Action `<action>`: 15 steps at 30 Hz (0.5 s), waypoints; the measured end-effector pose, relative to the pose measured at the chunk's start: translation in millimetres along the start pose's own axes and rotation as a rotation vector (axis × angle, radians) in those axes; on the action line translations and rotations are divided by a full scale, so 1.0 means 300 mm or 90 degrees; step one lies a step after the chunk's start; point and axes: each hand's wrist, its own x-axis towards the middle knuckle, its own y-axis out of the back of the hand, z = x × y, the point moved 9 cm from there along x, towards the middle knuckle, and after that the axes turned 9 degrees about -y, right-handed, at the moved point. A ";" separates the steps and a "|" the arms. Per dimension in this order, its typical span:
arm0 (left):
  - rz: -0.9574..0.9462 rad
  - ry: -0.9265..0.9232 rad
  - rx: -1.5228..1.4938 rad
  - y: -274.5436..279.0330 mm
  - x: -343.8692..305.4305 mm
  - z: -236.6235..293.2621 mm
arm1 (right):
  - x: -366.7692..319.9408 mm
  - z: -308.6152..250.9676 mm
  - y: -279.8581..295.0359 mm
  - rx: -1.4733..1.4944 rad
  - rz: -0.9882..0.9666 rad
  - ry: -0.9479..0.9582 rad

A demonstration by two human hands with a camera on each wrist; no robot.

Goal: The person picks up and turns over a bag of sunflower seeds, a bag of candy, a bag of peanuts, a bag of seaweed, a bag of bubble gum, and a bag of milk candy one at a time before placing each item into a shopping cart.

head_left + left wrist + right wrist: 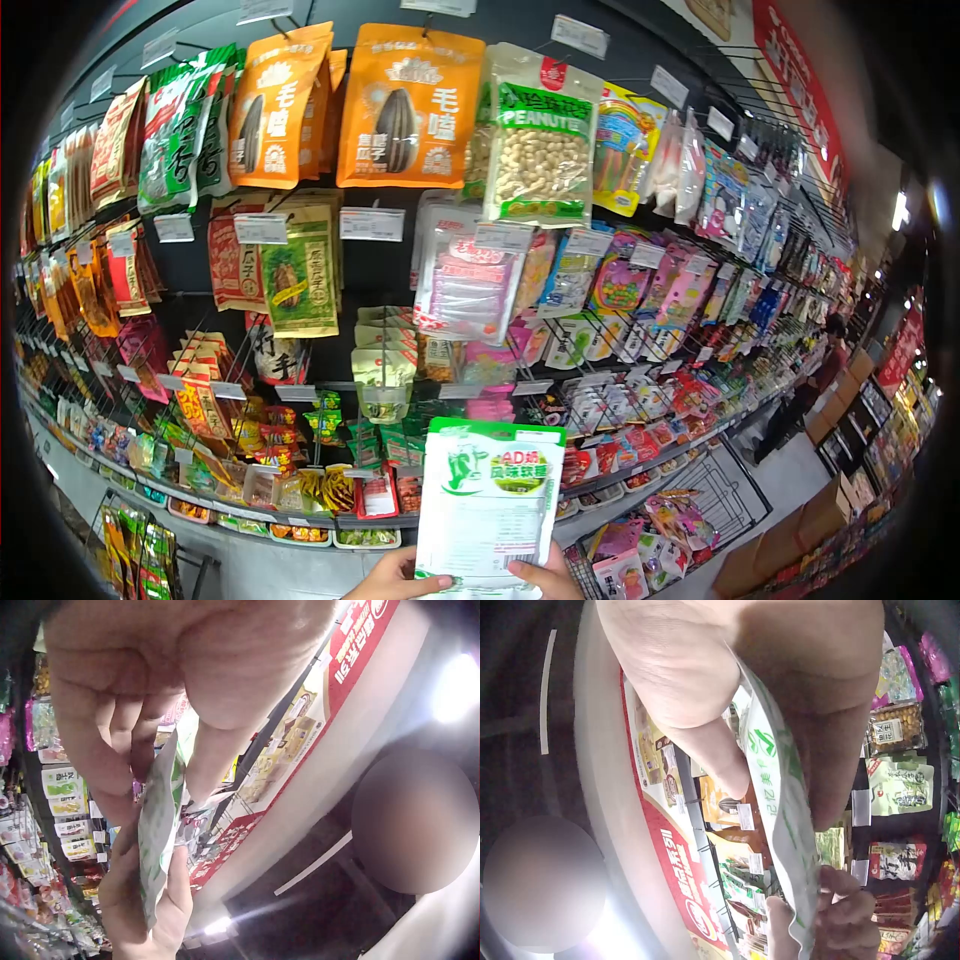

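A white and green candy bag (488, 510) is held upright in front of the shelves, its printed panel and barcode facing the head camera. My left hand (392, 577) grips its lower left edge, thumb on the front. At the lower right, my right hand (552, 576) pinches the other edge, its thumb beside the barcode. Seen edge-on in the left wrist view, the bag (161, 825) runs between the left thumb and fingers. The right wrist view shows the bag (780, 802) between the right thumb and fingers, with the left hand (847, 911) beyond.
Hooks hold orange sunflower seed bags (410, 105) and a peanut bag (545, 140). Price tags (372, 223) stick out below them. A wire basket of packets (650, 550) stands at lower right, and a person (805, 390) is farther down the aisle.
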 end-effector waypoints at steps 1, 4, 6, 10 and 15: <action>0.011 -0.010 0.005 0.011 -0.002 -0.013 | 0.003 0.004 -0.007 0.004 -0.028 0.006; 0.053 -0.005 0.006 0.023 -0.016 -0.032 | 0.016 0.037 -0.002 -0.035 -0.033 -0.017; 0.040 -0.003 0.012 0.013 -0.012 -0.033 | 0.013 0.051 -0.004 -0.056 -0.023 -0.011; 0.031 -0.029 0.004 -0.013 -0.003 -0.029 | -0.011 -0.017 -0.079 -0.093 -0.118 0.061; 0.018 0.064 0.110 -0.020 -0.009 -0.023 | -0.056 -0.025 -0.098 -0.011 -0.118 0.032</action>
